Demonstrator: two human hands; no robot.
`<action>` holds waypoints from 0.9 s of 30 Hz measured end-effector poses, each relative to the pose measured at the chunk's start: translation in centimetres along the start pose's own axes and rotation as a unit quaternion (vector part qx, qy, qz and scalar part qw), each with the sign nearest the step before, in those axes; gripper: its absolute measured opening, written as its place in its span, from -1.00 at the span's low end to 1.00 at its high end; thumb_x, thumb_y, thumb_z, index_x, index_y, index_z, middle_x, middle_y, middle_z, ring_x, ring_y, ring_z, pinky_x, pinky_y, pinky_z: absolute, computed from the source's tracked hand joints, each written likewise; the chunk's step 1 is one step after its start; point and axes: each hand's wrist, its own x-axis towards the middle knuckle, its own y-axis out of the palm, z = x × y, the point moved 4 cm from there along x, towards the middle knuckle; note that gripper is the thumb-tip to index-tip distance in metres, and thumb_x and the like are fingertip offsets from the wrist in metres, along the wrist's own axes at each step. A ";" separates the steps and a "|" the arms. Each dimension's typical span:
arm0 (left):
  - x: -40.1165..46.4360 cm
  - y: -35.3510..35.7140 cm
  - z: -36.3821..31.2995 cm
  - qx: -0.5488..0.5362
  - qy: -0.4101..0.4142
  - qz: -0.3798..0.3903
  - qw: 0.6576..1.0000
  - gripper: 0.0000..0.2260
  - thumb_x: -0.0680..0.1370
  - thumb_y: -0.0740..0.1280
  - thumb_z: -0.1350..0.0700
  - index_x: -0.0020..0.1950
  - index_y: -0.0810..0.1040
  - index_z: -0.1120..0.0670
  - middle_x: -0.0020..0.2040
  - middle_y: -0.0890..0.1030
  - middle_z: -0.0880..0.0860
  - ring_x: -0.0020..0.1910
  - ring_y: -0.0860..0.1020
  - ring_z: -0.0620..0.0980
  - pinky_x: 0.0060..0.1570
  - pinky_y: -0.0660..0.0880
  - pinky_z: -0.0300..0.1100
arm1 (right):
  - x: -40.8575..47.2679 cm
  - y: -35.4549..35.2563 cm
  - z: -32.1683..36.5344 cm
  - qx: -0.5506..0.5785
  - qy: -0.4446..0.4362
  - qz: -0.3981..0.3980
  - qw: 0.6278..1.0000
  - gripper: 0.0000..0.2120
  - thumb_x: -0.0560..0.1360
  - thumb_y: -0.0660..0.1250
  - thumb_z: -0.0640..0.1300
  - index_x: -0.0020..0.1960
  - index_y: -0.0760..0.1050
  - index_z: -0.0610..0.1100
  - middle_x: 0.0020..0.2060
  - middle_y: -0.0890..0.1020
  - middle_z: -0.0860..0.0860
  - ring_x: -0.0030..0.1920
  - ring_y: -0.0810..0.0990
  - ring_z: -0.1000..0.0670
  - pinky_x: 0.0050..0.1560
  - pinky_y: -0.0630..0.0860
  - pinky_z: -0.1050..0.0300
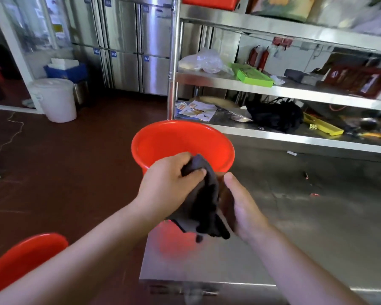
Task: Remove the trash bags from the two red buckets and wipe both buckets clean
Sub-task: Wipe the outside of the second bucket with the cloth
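A red bucket (174,139) stands on the corner of a steel table (295,227), empty inside with no bag in it. In front of its near rim I hold a dark cloth (205,201) between both hands. My left hand (169,179) grips the cloth's top with curled fingers. On the cloth's right side, my right hand (242,205) holds it, thumb up. A second red bucket (20,258) shows at the lower left, partly behind my left forearm; its inside is hidden.
A steel shelf rack (273,89) stands behind the table, holding a green box, plastic bags, a black bag and papers. A white lidded bucket (57,100) and a blue crate sit on the red-brown floor at the far left. Steel fridges line the back wall.
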 end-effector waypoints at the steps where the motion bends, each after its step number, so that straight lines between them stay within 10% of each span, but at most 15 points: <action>1: -0.8 -0.1 0.1 0.039 0.017 0.018 0.999 -0.76 0.42 0.29 -0.11 -0.28 0.42 0.04 -0.40 0.51 0.01 -0.37 0.49 -0.06 -0.33 0.44 0.00 | -0.9 0.2 -0.8 -0.045 -0.001 -0.015 0.999 -0.55 0.38 0.35 0.22 0.09 0.59 -0.09 0.07 0.63 -0.07 0.12 0.57 -0.04 0.15 0.50 0.03; 11: -6.2 3.7 4.0 -0.099 -0.095 0.147 0.980 -0.84 0.46 0.42 0.07 -0.23 0.57 0.14 -0.39 0.50 -0.01 -0.39 0.41 -0.16 -0.34 0.34 -0.17 | -9.5 -2.7 -9.1 -0.217 0.108 -0.106 0.964 -0.88 0.21 0.39 -0.17 -0.32 0.46 -0.12 -0.49 0.46 0.14 -0.43 0.43 0.15 -0.38 0.30 0.25; 27: -10.1 25.2 10.3 -0.109 -0.340 0.162 0.920 -0.85 0.52 0.36 0.17 -0.25 0.55 0.03 -0.37 0.56 -0.01 -0.29 0.52 0.01 -0.33 0.40 -0.16 | -9.9 -26.9 -12.5 -0.295 0.185 -0.214 0.913 -0.75 0.36 0.47 -0.33 -0.35 0.49 -0.06 -0.47 0.48 0.14 -0.37 0.43 0.10 -0.33 0.33 0.22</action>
